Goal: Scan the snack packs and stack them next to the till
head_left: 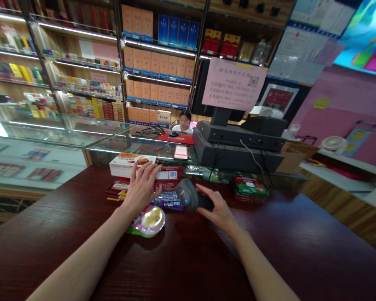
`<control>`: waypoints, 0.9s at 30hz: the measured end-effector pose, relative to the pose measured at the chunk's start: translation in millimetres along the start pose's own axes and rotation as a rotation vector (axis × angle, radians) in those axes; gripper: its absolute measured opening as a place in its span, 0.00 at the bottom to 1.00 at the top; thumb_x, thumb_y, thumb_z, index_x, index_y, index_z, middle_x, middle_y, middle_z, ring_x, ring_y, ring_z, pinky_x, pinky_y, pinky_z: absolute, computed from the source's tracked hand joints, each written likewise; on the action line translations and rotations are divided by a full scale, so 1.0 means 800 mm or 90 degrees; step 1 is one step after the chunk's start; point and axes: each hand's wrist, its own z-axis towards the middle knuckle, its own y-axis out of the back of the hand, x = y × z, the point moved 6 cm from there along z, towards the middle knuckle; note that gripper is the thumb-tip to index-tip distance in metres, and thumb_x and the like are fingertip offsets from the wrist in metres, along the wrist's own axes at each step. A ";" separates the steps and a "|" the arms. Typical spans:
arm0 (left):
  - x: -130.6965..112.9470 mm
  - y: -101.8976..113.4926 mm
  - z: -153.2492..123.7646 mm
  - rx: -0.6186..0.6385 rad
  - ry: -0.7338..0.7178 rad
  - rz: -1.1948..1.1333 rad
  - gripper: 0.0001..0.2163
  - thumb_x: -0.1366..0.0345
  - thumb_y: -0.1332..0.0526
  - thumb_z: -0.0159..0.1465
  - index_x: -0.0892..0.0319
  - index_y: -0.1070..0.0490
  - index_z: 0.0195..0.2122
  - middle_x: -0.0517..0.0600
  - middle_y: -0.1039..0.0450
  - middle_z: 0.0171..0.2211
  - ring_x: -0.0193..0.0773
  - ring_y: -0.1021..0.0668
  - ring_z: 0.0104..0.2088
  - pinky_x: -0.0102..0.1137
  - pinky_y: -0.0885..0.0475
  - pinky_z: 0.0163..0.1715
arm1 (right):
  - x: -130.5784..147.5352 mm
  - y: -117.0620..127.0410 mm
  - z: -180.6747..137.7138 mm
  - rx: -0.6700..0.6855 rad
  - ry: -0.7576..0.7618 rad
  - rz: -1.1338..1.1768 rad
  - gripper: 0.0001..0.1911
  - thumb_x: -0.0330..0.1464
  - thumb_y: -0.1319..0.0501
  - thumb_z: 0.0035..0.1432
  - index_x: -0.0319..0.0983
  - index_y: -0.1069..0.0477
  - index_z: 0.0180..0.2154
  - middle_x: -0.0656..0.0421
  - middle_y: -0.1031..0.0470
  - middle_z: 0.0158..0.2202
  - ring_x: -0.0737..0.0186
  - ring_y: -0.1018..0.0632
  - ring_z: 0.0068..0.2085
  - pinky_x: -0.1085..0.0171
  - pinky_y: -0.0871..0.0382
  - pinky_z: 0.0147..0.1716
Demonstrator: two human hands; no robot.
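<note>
My right hand [217, 209] grips the handle of a grey barcode scanner [188, 195], whose head points left toward a heap of snacks. My left hand [141, 184] reaches over that heap with fingers spread, fingertips touching a red packet [171, 173] that lies under a white and orange biscuit box [128, 162]. A purple packet [169, 201] lies just below the scanner head. A round clear-lidded jelly cup [150, 219] sits by my left wrist. All of it rests on a dark red wooden counter [188, 259].
A black till with a screen and pink notice [235, 142] stands behind the snacks, cables trailing. Green and red packets [249, 188] lie at the right. Glass display cases [50, 142] run left. A person sits behind the counter [184, 122]. Shelves of boxes fill the back wall.
</note>
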 end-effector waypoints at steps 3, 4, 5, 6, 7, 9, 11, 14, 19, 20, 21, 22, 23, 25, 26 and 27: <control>0.000 0.000 0.000 0.001 0.000 0.005 0.37 0.62 0.32 0.57 0.59 0.44 0.67 0.60 0.35 0.61 0.55 0.37 0.65 0.56 0.58 0.70 | 0.001 0.000 0.000 0.002 -0.005 0.010 0.36 0.37 0.33 0.59 0.51 0.42 0.66 0.57 0.23 0.54 0.54 0.23 0.51 0.55 0.32 0.52; 0.000 0.000 0.000 0.000 0.000 0.008 0.36 0.62 0.33 0.57 0.59 0.43 0.66 0.61 0.35 0.61 0.55 0.37 0.65 0.56 0.57 0.70 | 0.002 0.000 0.000 0.004 -0.005 0.013 0.36 0.37 0.32 0.59 0.51 0.42 0.65 0.57 0.23 0.54 0.54 0.23 0.51 0.55 0.32 0.52; 0.001 -0.001 0.000 -0.003 0.000 0.011 0.36 0.62 0.33 0.57 0.60 0.43 0.66 0.61 0.34 0.61 0.55 0.37 0.65 0.56 0.57 0.70 | 0.003 0.000 0.000 0.007 -0.007 0.015 0.35 0.37 0.32 0.59 0.51 0.41 0.65 0.57 0.23 0.54 0.55 0.23 0.51 0.55 0.32 0.52; 0.001 -0.001 0.000 -0.004 -0.001 0.013 0.36 0.62 0.33 0.57 0.60 0.43 0.66 0.61 0.34 0.61 0.55 0.36 0.65 0.56 0.57 0.70 | 0.004 0.000 0.000 0.010 -0.009 0.017 0.35 0.36 0.32 0.59 0.51 0.40 0.65 0.57 0.23 0.54 0.54 0.23 0.51 0.55 0.32 0.52; 0.001 -0.001 0.000 -0.006 -0.001 0.013 0.36 0.62 0.33 0.57 0.61 0.44 0.66 0.61 0.34 0.61 0.55 0.36 0.65 0.56 0.57 0.69 | 0.004 0.000 0.000 0.013 -0.011 0.019 0.34 0.36 0.32 0.59 0.50 0.40 0.65 0.56 0.23 0.53 0.54 0.23 0.50 0.55 0.32 0.52; 0.001 -0.001 0.000 -0.008 -0.003 0.009 0.36 0.62 0.33 0.57 0.60 0.44 0.66 0.61 0.34 0.61 0.55 0.37 0.65 0.57 0.57 0.69 | 0.003 0.000 0.000 0.018 -0.016 0.019 0.34 0.36 0.32 0.59 0.50 0.40 0.65 0.56 0.23 0.54 0.54 0.23 0.51 0.54 0.33 0.52; 0.002 -0.001 0.000 -0.006 -0.002 0.000 0.36 0.62 0.33 0.58 0.59 0.44 0.66 0.61 0.34 0.61 0.55 0.37 0.65 0.57 0.57 0.69 | 0.002 -0.001 -0.001 0.023 -0.014 0.018 0.35 0.35 0.33 0.59 0.49 0.41 0.65 0.55 0.23 0.54 0.53 0.23 0.51 0.53 0.34 0.53; 0.002 0.000 0.001 -0.004 -0.002 -0.012 0.36 0.61 0.33 0.58 0.58 0.44 0.67 0.61 0.35 0.61 0.55 0.37 0.65 0.57 0.57 0.69 | 0.004 -0.003 -0.001 0.046 -0.009 0.018 0.37 0.35 0.33 0.59 0.49 0.43 0.66 0.54 0.24 0.56 0.53 0.24 0.52 0.53 0.35 0.53; 0.003 0.001 0.001 -0.005 0.006 -0.022 0.37 0.61 0.33 0.58 0.57 0.45 0.67 0.61 0.36 0.62 0.57 0.37 0.65 0.59 0.57 0.69 | 0.016 -0.015 -0.002 0.143 0.004 -0.010 0.39 0.36 0.32 0.59 0.48 0.45 0.67 0.54 0.26 0.58 0.53 0.24 0.53 0.55 0.37 0.52; 0.004 0.001 0.000 -0.007 0.009 -0.029 0.37 0.61 0.32 0.58 0.56 0.45 0.67 0.61 0.36 0.62 0.57 0.37 0.65 0.59 0.56 0.69 | 0.018 -0.019 -0.003 0.164 0.005 -0.018 0.39 0.36 0.32 0.59 0.48 0.44 0.67 0.54 0.25 0.58 0.53 0.24 0.53 0.56 0.38 0.52; 0.004 0.001 0.000 -0.010 0.011 -0.037 0.38 0.61 0.32 0.58 0.56 0.46 0.67 0.61 0.36 0.62 0.57 0.37 0.65 0.60 0.56 0.69 | 0.018 -0.023 -0.003 0.183 0.004 -0.025 0.39 0.36 0.32 0.58 0.48 0.44 0.67 0.54 0.24 0.57 0.53 0.24 0.52 0.56 0.38 0.51; 0.004 0.001 0.000 -0.012 0.012 -0.043 0.38 0.62 0.32 0.58 0.56 0.46 0.68 0.61 0.36 0.62 0.57 0.37 0.65 0.60 0.56 0.68 | 0.018 -0.027 -0.004 0.202 0.003 -0.029 0.39 0.37 0.32 0.58 0.48 0.43 0.67 0.54 0.24 0.56 0.53 0.23 0.52 0.56 0.38 0.51; 0.005 0.001 0.000 -0.013 0.013 -0.047 0.38 0.62 0.32 0.58 0.56 0.46 0.68 0.61 0.36 0.62 0.57 0.37 0.65 0.60 0.56 0.68 | 0.018 -0.030 -0.005 0.216 0.002 -0.032 0.38 0.37 0.32 0.58 0.48 0.43 0.67 0.54 0.23 0.56 0.54 0.23 0.52 0.56 0.38 0.51; 0.005 0.001 0.000 -0.014 0.014 -0.047 0.38 0.61 0.32 0.58 0.56 0.47 0.68 0.61 0.36 0.62 0.57 0.37 0.65 0.60 0.56 0.69 | 0.017 -0.035 -0.007 0.238 0.000 -0.031 0.38 0.37 0.32 0.57 0.48 0.42 0.66 0.54 0.24 0.56 0.54 0.23 0.52 0.57 0.39 0.50; 0.005 0.001 0.001 -0.014 0.014 -0.045 0.38 0.61 0.32 0.58 0.57 0.47 0.68 0.61 0.36 0.61 0.57 0.37 0.65 0.59 0.56 0.69 | 0.017 -0.037 -0.008 0.245 0.000 -0.030 0.37 0.37 0.32 0.57 0.48 0.41 0.66 0.54 0.24 0.57 0.53 0.24 0.53 0.57 0.39 0.51; 0.005 0.001 0.001 -0.014 0.013 -0.043 0.38 0.61 0.32 0.58 0.57 0.47 0.68 0.61 0.36 0.61 0.57 0.36 0.65 0.59 0.56 0.69 | 0.017 -0.039 -0.008 0.251 0.000 -0.028 0.37 0.36 0.32 0.57 0.48 0.41 0.66 0.54 0.25 0.57 0.53 0.24 0.54 0.57 0.39 0.51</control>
